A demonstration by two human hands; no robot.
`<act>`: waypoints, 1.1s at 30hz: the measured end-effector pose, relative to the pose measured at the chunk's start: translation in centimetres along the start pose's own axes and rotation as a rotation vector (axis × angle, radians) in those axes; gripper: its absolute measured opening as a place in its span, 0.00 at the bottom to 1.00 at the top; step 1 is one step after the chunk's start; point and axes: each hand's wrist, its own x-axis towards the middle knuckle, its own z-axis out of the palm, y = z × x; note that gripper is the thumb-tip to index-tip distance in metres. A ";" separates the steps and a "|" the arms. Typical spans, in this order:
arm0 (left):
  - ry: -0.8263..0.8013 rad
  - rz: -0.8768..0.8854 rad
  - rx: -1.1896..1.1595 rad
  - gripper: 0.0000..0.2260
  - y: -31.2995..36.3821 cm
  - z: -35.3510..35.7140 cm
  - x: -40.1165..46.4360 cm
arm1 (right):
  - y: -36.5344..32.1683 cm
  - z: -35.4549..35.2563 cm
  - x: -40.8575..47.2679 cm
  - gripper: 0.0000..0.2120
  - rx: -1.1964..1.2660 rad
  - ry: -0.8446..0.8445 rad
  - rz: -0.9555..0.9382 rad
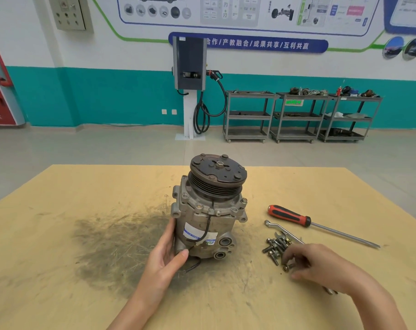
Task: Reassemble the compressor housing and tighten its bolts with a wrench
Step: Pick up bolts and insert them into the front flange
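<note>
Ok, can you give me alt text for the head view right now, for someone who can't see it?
A compressor stands upright, pulley end up, on a tan worktable; the left hand grips its lower side while the right hand picks a bolt from a pile of bolts. A wrench and a red-handled screwdriver lie beyond the pile.
</note>
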 end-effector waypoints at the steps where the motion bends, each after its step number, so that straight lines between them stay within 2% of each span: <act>1: -0.001 0.001 0.004 0.33 0.0 0.0 0.0 | -0.1 0.2 0.3 0.11 -0.005 0.011 0.000; 7: 0.007 0.009 0.011 0.33 0.0 0.0 0.0 | -0.2 1.0 1.0 0.10 0.038 0.145 -0.053; 11: 0.009 -0.002 0.002 0.34 0.3 0.1 0.1 | -1.9 1.1 0.8 0.10 0.237 0.415 -0.187; 13: 0.011 -0.008 -0.004 0.34 0.4 0.2 0.0 | -3.3 0.8 0.6 0.08 0.478 0.497 -0.274; 16: 0.018 -0.006 0.006 0.34 0.6 0.3 -0.1 | -6.5 -0.1 0.4 0.03 0.928 0.537 -0.401; 19: 0.015 -0.016 0.008 0.32 0.5 0.1 0.0 | -9.5 -0.6 1.1 0.02 1.222 0.546 -0.438; 21: 0.014 -0.020 0.030 0.32 0.5 0.1 0.0 | -10.8 -0.5 1.5 0.06 1.379 0.540 -0.418; 26: 0.018 -0.017 0.044 0.33 0.6 0.2 0.0 | -12.3 0.4 2.1 0.11 1.398 0.599 -0.376; 30: 0.018 -0.014 0.038 0.32 0.8 0.3 0.0 | -12.9 1.1 2.2 0.03 1.413 0.643 -0.362; 33: 0.013 -0.014 0.033 0.35 1.0 0.4 -0.1 | -13.2 1.9 2.4 0.02 1.357 0.728 -0.345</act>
